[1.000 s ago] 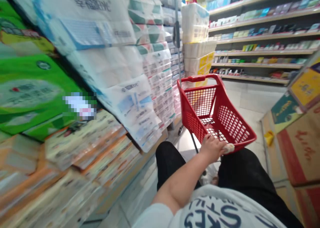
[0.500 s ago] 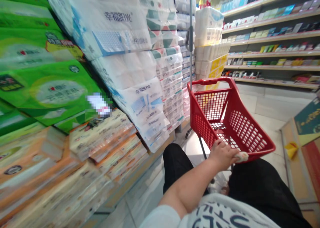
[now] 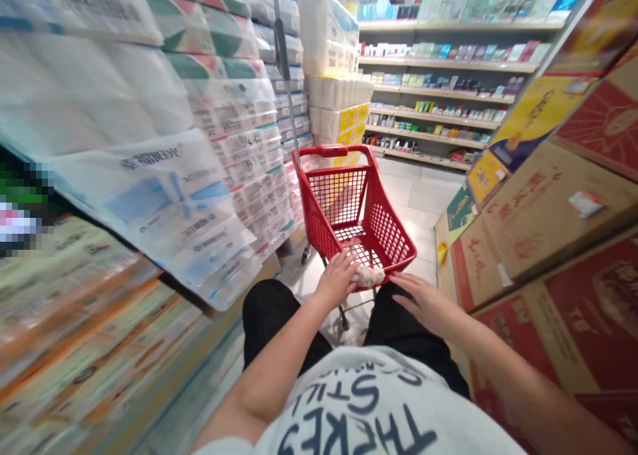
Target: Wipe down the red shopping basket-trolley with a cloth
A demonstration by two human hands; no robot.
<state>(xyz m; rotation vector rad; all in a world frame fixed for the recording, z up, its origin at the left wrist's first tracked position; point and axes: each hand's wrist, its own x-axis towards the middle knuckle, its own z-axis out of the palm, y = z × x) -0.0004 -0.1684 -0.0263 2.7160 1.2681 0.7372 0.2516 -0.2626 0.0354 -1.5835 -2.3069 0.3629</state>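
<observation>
A small red shopping cart (image 3: 383,232) with an empty mesh basket stands in the aisle just ahead of me. My left hand (image 3: 337,279) rests on its near handle (image 3: 369,277), which is wrapped in pale cloth, fingers curled over it. My right hand (image 3: 423,301) hovers just right of the handle with fingers stretched out, holding nothing, close to the cart's near edge.
Stacked packs of toilet paper and tissue (image 3: 164,176) fill the shelves on my left. Brown and red cardboard boxes (image 3: 543,229) are piled on my right. Shelves of small goods (image 3: 438,90) cross the far end. A metal pole (image 3: 285,63) rises beside the cart.
The view has swung to the right and down the aisle. My right hand has come into view beside the handle. My left hand stays on the cart handle.
</observation>
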